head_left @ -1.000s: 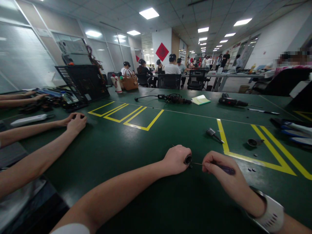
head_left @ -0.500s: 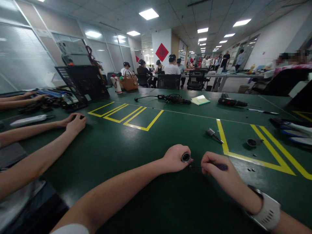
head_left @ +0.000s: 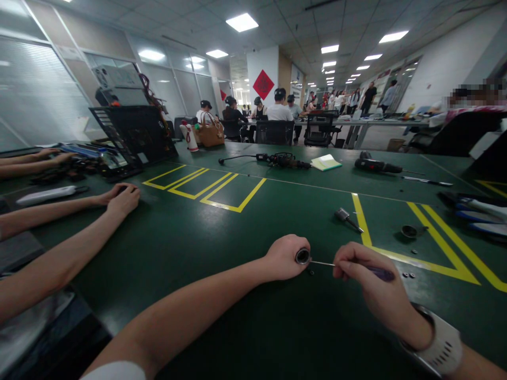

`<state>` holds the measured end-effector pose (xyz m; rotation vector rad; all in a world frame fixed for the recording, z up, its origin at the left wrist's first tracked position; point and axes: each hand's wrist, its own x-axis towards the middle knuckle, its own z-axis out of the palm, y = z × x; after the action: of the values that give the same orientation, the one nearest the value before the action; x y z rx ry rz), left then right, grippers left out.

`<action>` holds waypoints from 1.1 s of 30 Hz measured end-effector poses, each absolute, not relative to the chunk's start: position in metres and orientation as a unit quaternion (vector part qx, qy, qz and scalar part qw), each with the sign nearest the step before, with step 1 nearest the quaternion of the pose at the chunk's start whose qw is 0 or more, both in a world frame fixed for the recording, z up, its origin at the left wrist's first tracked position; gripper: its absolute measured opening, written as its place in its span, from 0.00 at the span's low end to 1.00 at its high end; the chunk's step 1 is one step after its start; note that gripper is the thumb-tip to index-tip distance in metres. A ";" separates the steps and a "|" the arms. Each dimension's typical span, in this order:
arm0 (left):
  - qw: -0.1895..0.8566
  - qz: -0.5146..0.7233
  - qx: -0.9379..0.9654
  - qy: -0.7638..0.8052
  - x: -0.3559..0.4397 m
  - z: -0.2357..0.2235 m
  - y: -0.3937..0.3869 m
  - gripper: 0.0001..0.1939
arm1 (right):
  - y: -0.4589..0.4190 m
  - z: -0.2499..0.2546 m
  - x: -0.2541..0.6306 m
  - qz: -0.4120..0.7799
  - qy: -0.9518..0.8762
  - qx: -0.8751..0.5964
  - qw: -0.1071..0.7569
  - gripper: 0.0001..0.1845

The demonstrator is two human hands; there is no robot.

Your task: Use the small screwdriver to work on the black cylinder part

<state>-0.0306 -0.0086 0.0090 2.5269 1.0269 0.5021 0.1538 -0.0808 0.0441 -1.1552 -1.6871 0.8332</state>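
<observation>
The left hand (head_left: pixel 288 257) hides much of a hollow metal part (head_left: pixel 302 256); the right hand (head_left: pixel 366 272) partly covers a screwdriver (head_left: pixel 384 274).

Screwdriver (head_left: pixel 382 273) in right fingers (head_left: pixel 343 259), near round part (head_left: pixel 302 256)

The green table (head_left: pixel 222 237), striped with yellow tape (head_left: pixel 253 195), carries a shafted metal part (head_left: pixel 343 215), a cup-shaped part (head_left: pixel 409 231), small rings (head_left: pixel 405 275), a notepad (head_left: pixel 326 162) and a pen (head_left: pixel 426 181)

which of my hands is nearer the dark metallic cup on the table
Right. The right hand is left and short of the dark metallic cup; the left hand, farther left.
</observation>
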 end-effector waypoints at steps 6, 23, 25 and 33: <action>0.166 0.163 0.893 0.384 -0.029 0.009 -0.009 0.05 | -0.088 0.047 0.146 0.219 -0.790 -0.414 0.395 0.10; 0.153 0.162 0.903 0.368 -0.029 0.010 -0.011 0.08 | -0.075 0.040 0.148 0.418 -0.611 -0.487 0.463 0.10; 0.162 0.169 0.899 0.370 -0.029 0.010 -0.011 0.08 | -0.071 0.035 0.147 0.472 -0.553 -0.483 0.488 0.10; 0.164 0.169 0.898 0.372 -0.028 0.012 -0.011 0.07 | -0.081 0.034 0.147 0.353 -0.663 -0.473 0.461 0.10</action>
<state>-0.0284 -0.0114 0.0115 2.5583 1.0617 0.4828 0.1469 -0.0811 0.0344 -1.1636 -1.6301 0.8686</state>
